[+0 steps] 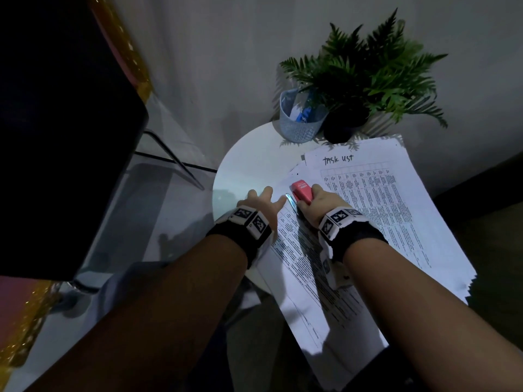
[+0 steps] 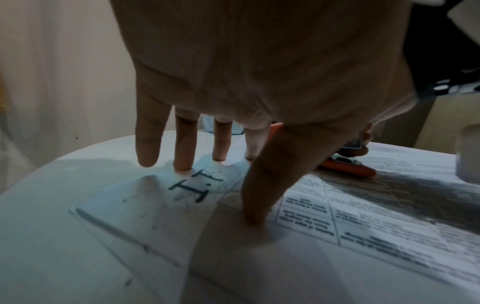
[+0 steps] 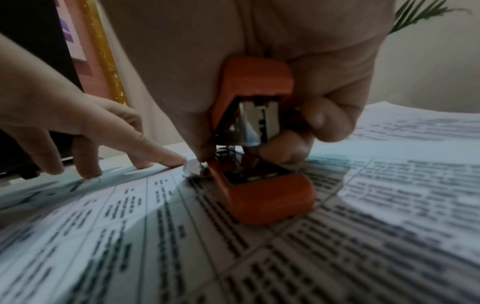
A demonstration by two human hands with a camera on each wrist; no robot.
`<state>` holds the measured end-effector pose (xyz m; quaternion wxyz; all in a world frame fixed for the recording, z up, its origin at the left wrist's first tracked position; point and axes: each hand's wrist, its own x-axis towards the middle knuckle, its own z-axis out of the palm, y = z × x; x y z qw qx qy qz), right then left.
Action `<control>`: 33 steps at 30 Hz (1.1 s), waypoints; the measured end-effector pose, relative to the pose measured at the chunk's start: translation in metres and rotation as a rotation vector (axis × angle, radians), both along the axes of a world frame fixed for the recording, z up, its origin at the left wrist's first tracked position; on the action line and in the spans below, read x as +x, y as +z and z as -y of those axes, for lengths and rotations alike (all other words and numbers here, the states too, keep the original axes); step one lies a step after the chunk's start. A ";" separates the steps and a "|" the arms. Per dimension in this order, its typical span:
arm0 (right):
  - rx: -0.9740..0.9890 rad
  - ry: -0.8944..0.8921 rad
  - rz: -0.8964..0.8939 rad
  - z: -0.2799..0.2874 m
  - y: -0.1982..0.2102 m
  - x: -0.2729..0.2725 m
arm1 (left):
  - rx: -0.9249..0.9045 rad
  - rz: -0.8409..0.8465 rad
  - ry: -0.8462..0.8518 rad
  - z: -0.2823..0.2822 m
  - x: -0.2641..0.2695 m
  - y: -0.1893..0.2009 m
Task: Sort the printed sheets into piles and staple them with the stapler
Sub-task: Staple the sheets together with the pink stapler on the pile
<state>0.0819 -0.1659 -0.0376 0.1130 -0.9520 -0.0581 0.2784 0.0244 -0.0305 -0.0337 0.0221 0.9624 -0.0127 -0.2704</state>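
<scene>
Dim light falls on a round white worktop (image 1: 249, 154) set near a pale wall; on it we see the printed sheets (image 1: 396, 210) spread in overlapping layers, one headed by hand "task list". At the near sheet's upper corner stands the red stapler (image 1: 302, 190); we judge it is placed there because the corner is where a pile gets bound; in the right wrist view its base lies on top of the paper and its mouth is open, so the staple seems not yet pressed.

Our right hand (image 1: 317, 202) makes the grip around the stapler; the fingers (image 3: 335, 115) curl round its upper arm and the wrist is bent downward over it. Our left hand (image 1: 263, 200) holds nothing; its straight, spread fingertips (image 2: 183, 162) press the paper's corner flat on the worktop, the thumb a little apart on the printed table, probably so that the sheets stay aligned; the forearm reaches forward, beside the right one.

Behind the sheets stand a mesh cup (image 1: 301, 117) and a potted fern (image 1: 365, 77); a dark chair (image 1: 65, 137) is at our left.
</scene>
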 end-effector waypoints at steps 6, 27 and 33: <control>-0.013 0.016 -0.014 0.002 0.004 0.002 | 0.021 0.027 -0.008 0.001 0.000 -0.002; -0.045 0.039 0.025 0.000 0.000 0.003 | 0.067 -0.013 -0.029 0.003 0.004 -0.001; -0.032 0.021 0.025 -0.001 -0.003 0.004 | 0.069 -0.055 -0.030 0.004 0.007 0.002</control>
